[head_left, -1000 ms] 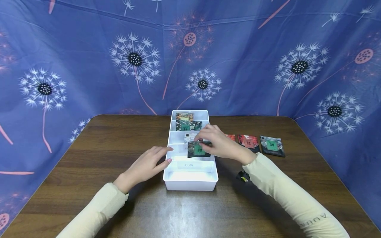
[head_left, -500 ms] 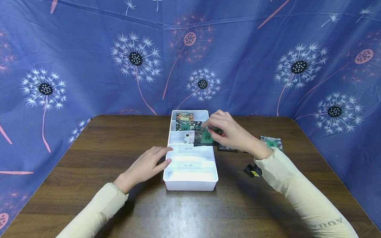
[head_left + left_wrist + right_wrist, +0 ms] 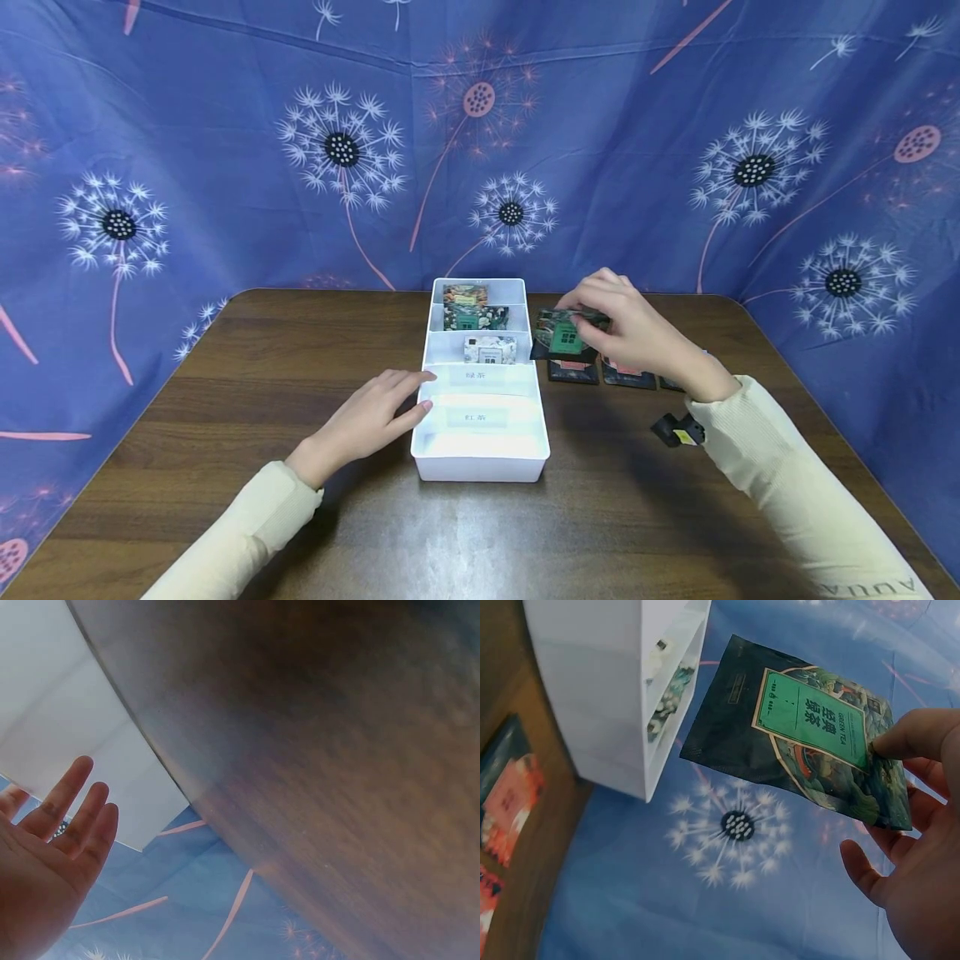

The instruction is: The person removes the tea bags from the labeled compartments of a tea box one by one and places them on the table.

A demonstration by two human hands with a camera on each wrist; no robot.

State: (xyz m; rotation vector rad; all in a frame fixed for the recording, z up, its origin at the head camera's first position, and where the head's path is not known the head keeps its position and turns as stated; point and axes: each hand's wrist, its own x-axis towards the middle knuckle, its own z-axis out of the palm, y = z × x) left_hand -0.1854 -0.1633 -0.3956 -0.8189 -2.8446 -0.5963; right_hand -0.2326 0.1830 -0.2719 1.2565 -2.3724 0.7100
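Note:
My right hand (image 3: 633, 325) pinches a dark tea bag packet (image 3: 810, 724) by one edge, thumb on its printed face. The packet has a green label reading GREEN TEA. In the head view it hangs just right of the white divided box (image 3: 480, 469), overlapping packets on the table. My left hand (image 3: 367, 417) lies at the box's left side, its relaxed fingertips at the rim. The left wrist view shows those fingers extended against the white wall. Inside the box, an orange-patterned packet (image 3: 465, 295), a green-labelled packet (image 3: 468, 318) and a white packet (image 3: 491, 350) sit in the farther compartments.
Red-and-black packets (image 3: 573, 372) (image 3: 628, 377) lie in a row on the wooden table (image 3: 337, 333), right of the box, partly hidden by my right hand. Paper labels with Chinese characters (image 3: 476, 417) mark the nearer compartments. A blue dandelion-print cloth (image 3: 600, 167) hangs behind the table.
My right hand has carried the green tea packet from over the box's middle compartments rightward and back, past the box's right rim. The left hand and the box have stayed put.

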